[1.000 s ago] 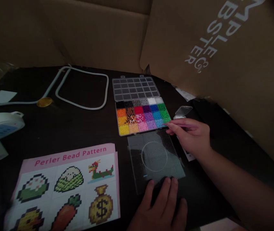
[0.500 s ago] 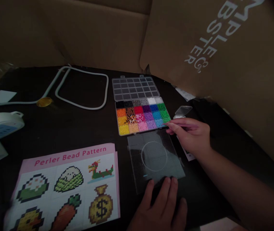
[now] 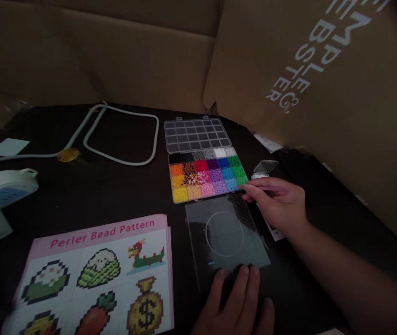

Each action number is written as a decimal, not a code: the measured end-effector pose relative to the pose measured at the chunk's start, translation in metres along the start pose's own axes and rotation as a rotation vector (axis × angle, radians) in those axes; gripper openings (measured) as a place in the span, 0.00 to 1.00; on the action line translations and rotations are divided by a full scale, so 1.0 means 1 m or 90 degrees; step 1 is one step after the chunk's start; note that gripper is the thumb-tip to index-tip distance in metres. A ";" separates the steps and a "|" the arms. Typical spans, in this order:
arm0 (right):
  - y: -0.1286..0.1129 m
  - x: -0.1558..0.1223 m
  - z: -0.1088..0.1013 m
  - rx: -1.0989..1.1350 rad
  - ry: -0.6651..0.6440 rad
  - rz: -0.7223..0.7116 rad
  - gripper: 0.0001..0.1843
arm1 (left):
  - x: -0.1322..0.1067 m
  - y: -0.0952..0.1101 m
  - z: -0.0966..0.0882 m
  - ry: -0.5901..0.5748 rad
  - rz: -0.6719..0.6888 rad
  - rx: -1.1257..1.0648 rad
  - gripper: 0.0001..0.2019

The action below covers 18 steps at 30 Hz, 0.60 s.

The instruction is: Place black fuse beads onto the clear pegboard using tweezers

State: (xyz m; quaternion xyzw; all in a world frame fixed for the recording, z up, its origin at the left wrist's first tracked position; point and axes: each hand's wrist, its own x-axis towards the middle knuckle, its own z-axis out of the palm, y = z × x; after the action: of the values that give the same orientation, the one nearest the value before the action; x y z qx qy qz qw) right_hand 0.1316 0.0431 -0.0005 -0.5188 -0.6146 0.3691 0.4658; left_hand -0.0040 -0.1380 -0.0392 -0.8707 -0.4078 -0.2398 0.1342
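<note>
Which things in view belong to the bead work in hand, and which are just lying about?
Belong to the bead work:
thin pink tool, in the right hand
open bead box
clear board, left hand at its near edge
pattern sheet

Apparently just lying about:
looped cable
white unit with blue panel
yellow disc
paper slip

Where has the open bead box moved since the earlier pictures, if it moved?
No. Against the pattern sheet, the bead box keeps its place; the whole view shifted.
</note>
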 end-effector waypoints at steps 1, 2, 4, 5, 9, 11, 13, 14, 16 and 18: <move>0.000 0.000 0.000 0.001 0.000 -0.001 0.04 | 0.000 0.000 0.000 0.003 0.001 -0.001 0.12; 0.000 0.000 0.000 0.002 -0.001 -0.004 0.04 | 0.000 0.001 0.001 0.002 0.002 -0.003 0.12; 0.000 0.000 0.000 0.004 -0.004 -0.014 0.03 | 0.000 0.001 0.001 -0.003 0.000 -0.005 0.12; 0.000 0.000 0.000 0.003 -0.007 -0.018 0.03 | 0.000 0.001 0.001 -0.006 -0.002 -0.007 0.12; 0.003 0.000 -0.001 0.001 -0.007 -0.025 0.02 | 0.000 0.001 0.001 -0.005 -0.002 -0.011 0.12; 0.004 0.000 -0.001 -0.001 0.000 -0.027 0.03 | -0.001 0.001 0.001 -0.008 0.000 -0.012 0.12; 0.004 0.000 -0.002 -0.009 -0.002 -0.033 0.03 | -0.001 0.001 0.001 -0.010 -0.001 -0.011 0.12; 0.004 0.000 -0.002 -0.014 -0.007 -0.038 0.03 | -0.001 0.001 0.001 -0.009 -0.002 -0.011 0.12; 0.003 0.000 -0.003 -0.020 -0.021 -0.052 0.02 | -0.001 0.002 0.001 -0.005 -0.006 -0.010 0.12; 0.001 0.000 -0.004 -0.026 -0.037 -0.064 0.02 | -0.001 0.003 0.002 0.003 -0.010 -0.015 0.12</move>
State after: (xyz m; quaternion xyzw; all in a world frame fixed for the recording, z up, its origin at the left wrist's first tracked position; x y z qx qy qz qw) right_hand 0.1355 0.0436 -0.0007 -0.4858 -0.6605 0.3475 0.4549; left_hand -0.0019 -0.1394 -0.0412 -0.8685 -0.4112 -0.2479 0.1233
